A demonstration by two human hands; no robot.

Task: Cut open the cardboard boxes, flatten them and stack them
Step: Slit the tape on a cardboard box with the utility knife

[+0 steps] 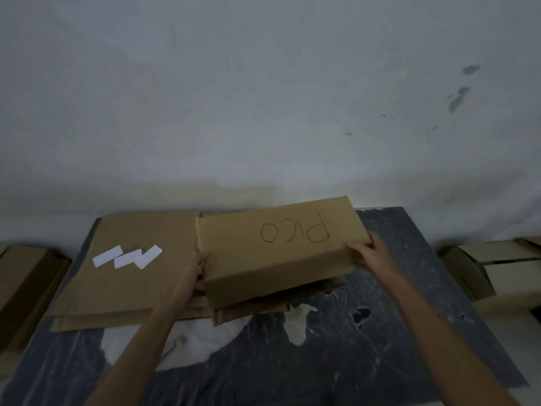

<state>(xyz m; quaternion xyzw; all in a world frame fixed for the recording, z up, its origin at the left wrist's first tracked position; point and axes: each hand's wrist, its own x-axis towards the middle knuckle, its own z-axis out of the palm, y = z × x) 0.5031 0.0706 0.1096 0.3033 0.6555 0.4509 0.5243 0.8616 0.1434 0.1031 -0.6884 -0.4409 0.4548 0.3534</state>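
A brown cardboard box (278, 253) with "PICO" written upside down on its top face is held between both hands above the table. My left hand (199, 260) grips its left end and my right hand (364, 250) grips its right end. The box is tilted slightly, its right end farther back. Under and left of it lies a stack of flattened cardboard (134, 288), whose top sheet carries three white labels (127, 257). More flattened pieces stick out beneath the box's near edge.
The dark, worn table (380, 347) has pale patches where its covering is torn. A pale wall stands right behind it. Cardboard boxes (494, 265) stand off the table's right side, and another box (26, 276) at the left.
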